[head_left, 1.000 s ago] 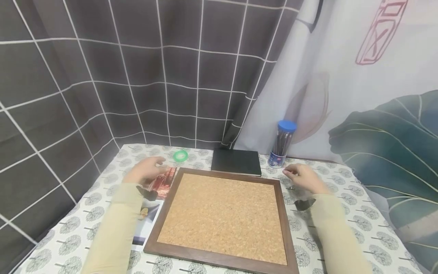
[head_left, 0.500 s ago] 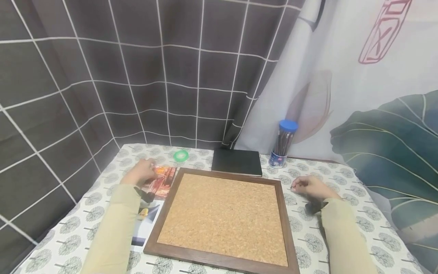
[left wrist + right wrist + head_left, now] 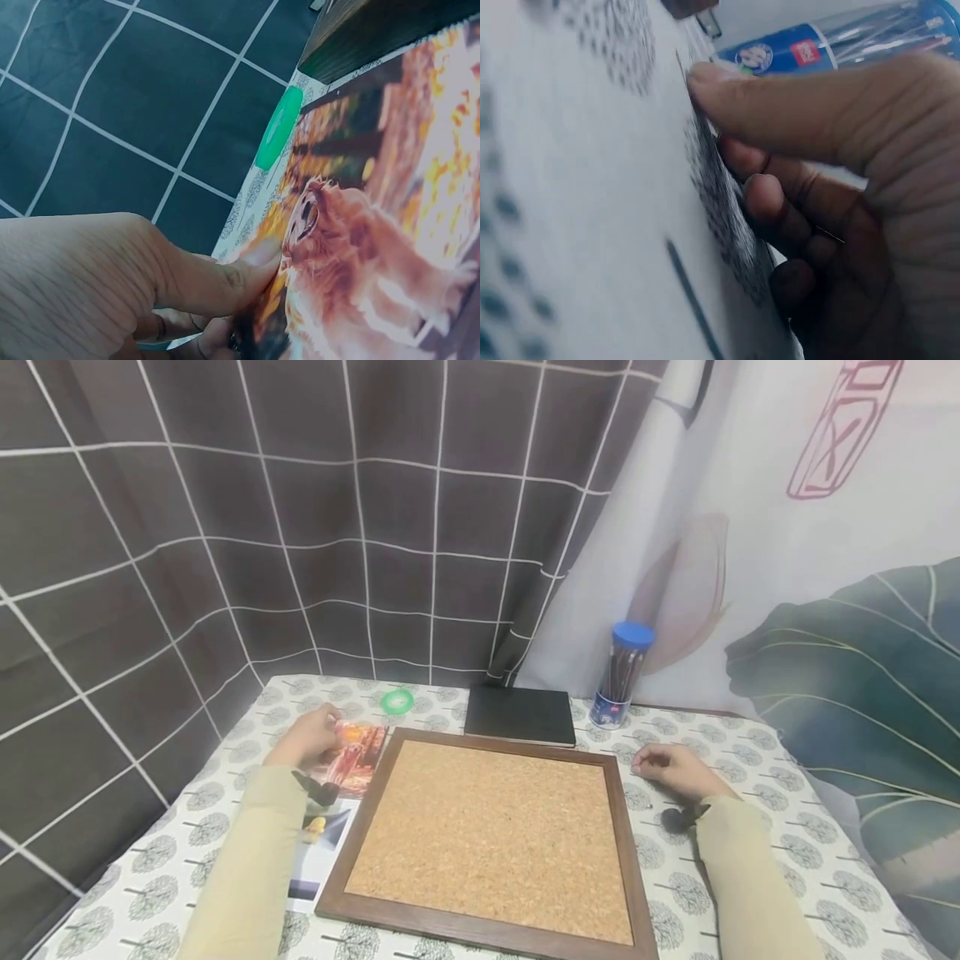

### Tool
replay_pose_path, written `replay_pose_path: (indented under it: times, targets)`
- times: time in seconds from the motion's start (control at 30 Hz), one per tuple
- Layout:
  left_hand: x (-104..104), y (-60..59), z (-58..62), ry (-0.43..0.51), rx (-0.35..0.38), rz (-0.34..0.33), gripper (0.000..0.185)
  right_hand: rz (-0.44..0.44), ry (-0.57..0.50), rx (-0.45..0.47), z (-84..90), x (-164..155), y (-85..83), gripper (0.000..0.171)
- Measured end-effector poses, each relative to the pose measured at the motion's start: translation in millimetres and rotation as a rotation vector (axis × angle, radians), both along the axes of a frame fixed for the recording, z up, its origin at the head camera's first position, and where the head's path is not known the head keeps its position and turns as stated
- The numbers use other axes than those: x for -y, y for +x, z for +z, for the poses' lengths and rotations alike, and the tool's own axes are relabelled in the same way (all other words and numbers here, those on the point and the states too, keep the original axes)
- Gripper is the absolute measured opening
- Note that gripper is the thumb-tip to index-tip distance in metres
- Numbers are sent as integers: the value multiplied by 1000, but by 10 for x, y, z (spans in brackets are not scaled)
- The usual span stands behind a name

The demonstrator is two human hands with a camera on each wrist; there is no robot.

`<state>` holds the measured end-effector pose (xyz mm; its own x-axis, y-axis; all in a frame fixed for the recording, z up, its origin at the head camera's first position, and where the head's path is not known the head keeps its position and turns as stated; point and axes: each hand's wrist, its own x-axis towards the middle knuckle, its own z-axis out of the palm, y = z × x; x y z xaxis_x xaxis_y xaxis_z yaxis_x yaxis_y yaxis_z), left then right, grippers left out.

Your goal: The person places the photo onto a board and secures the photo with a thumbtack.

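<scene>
In the head view my left hand (image 3: 309,737) is at the left edge of a glossy photo (image 3: 358,758). The left wrist view shows my left thumb (image 3: 251,270) on the edge of this dog photo (image 3: 360,255), with the fingers curled beneath and partly hidden. A second photo (image 3: 318,852) lies nearer, partly covered by the sleeve. Right of both lies a brown-framed cork board (image 3: 491,835). My right hand (image 3: 678,770) is low over the cloth beyond the frame's right side. Its fingers are loosely curled, with nothing visible between them.
Behind the board lies a black book (image 3: 519,714). A blue-lidded clear tub (image 3: 618,677) of pens or pencils stands to its right. A green ring (image 3: 397,701) sits at the back left. Tree-patterned cloth (image 3: 682,893) covers the table; curtains hang behind.
My left hand has drawn back slightly to the left and now pinches the dog photo's edge. The right hand has moved nearer, away from the tub.
</scene>
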<state>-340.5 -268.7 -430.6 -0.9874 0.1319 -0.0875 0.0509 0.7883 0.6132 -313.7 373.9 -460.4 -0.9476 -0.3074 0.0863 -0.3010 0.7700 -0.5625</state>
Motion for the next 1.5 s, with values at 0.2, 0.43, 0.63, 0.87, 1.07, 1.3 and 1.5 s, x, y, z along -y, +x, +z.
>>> replay_pose_path:
  times: [0.2,0.43,0.63,0.87,1.07,1.3,1.5]
  targets:
    - [29,5,-43,25,-55,21,48,-28,-33,-80,-132,-49,-48,9]
    - [36,57,-1,130,-30,21,54,-109,-77,-53,-185,-77,-21,24]
    - [82,52,246,183,-214,75,43,-132,-91,-40,-118,-51,-47,27]
    - [111,57,506,339,-420,229,42,-129,-95,-25,-75,-13,-40,27]
    - [-227,-27,518,397,-373,159,44,-153,-98,-48,-145,-41,0,28]
    - [-733,-41,371,411,-139,-66,45,-182,-73,-56,-151,-52,-4,32]
    - [-972,3,199,496,12,-168,40,-158,-62,-49,-134,-34,-13,32]
